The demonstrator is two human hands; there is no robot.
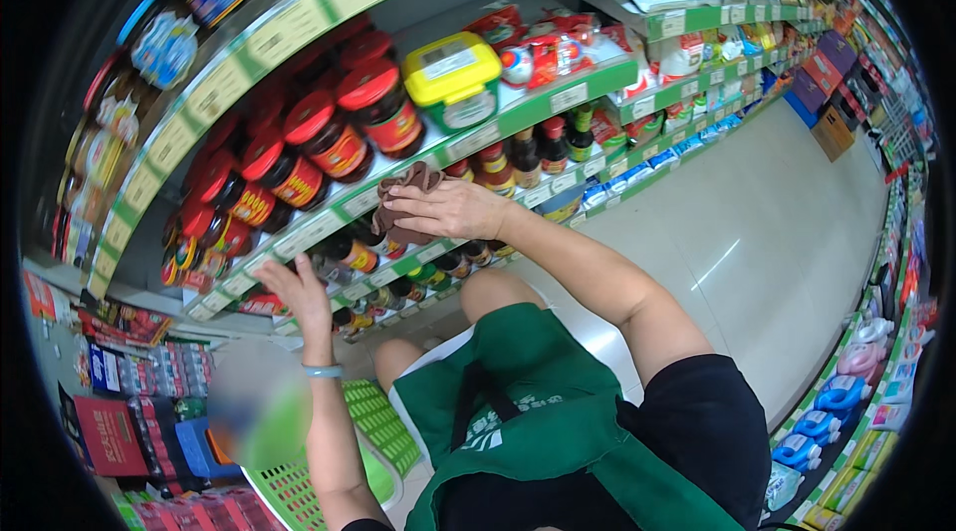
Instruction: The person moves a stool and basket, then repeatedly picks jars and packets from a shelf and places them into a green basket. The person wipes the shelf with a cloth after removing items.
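A crumpled brown cloth is under the fingers of my right hand, which presses it against the green price-label edge of a store shelf. My left hand is raised by the same shelf's edge further left. Its fingers are spread and hold nothing; whether the fingertips touch the label strip, I cannot tell. Behind the edge stand rows of dark sauce jars with red lids. Beside them sits a green tub with a yellow lid. Bottles line the shelf below.
Red packets lie right of the tub. A green and white plastic basket stands near my left forearm. Tiled floor runs along the aisle to the right, with detergent bottles on the facing shelves. Cartons are stacked further along.
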